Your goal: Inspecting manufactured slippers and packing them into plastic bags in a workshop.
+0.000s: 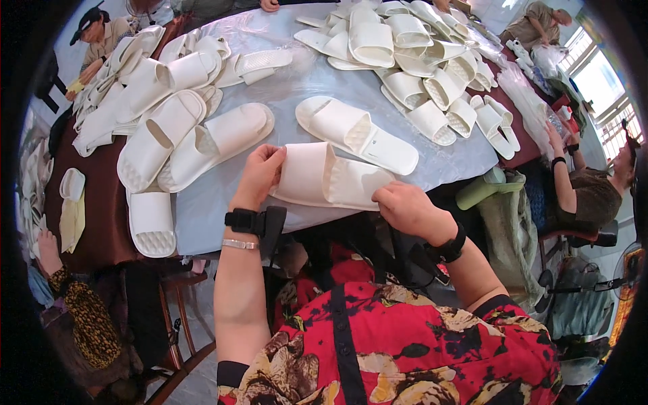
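A white slipper [307, 174] lies sideways between my hands at the near edge of the table. My left hand [258, 174] pinches its toe end, by the broad strap. My right hand [410, 208] grips the heel end between thumb and fingers. Just beyond it rests another white slipper [358, 133], angled with its heel to the right. To the left, a white slipper [219, 143] lies against a second one [160, 138], and one more slipper [151, 226] overhangs the near left edge.
Heaps of white slippers [405, 50] cover the table's far right and far left [158, 74]. Clear plastic [260, 23] spreads over the tabletop. Other people sit around the table, including one at the right [587, 182]. A green roll [482, 189] sits beside the right edge.
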A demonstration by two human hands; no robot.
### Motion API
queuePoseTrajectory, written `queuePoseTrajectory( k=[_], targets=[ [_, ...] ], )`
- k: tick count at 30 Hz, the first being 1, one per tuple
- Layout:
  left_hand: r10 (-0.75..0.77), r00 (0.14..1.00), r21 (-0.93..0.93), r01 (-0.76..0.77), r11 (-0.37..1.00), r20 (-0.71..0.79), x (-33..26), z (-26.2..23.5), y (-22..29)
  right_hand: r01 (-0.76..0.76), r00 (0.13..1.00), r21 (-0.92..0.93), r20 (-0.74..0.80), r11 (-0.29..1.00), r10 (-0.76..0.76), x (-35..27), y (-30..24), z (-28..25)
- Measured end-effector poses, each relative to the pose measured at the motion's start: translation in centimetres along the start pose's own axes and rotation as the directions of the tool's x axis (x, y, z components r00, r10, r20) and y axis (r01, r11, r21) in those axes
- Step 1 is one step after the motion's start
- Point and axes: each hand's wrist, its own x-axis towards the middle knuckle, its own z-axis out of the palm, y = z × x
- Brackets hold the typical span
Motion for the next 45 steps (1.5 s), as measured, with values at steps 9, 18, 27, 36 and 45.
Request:
queuePoseTrajectory(
  k=[9, 18, 27, 36, 45],
  targets=[
    [0.135, 0.985, 0.361, -0.088, 0.928, -0.107, -2.5, -2.7, 2.7, 0.159, 0.982, -0.058, -0.097, 0.986, -0.164, 5.2, 0.2, 0.7],
    [0.034, 0.993, 0.242, -0.005, 0.970, -0.116, -4.3, -4.1, 3.5, 0.214, 0.975, -0.093, -0.039, 0.972, -0.218, 8.4, 0.6, 2.9],
    [0.154, 0.988, 0.426, -0.129, 0.895, -0.026, -2.8, -2.5, 2.4, 0.216, 0.967, -0.127, -0.112, 0.968, -0.230, 9.0, 0.0, 3.4],
    [0.228, 0.970, 0.528, -0.149, 0.836, -0.086, -3.9, -3.3, 2.9, 0.212, 0.954, -0.080, -0.199, 0.974, -0.224, 9.0, 0.1, 3.8],
    [0.317, 0.944, 0.675, -0.176, 0.716, -0.091, -5.1, -3.8, 2.7, 0.200, 0.966, -0.066, -0.155, 0.978, -0.208, 8.0, -0.2, 2.3]
  ],
)
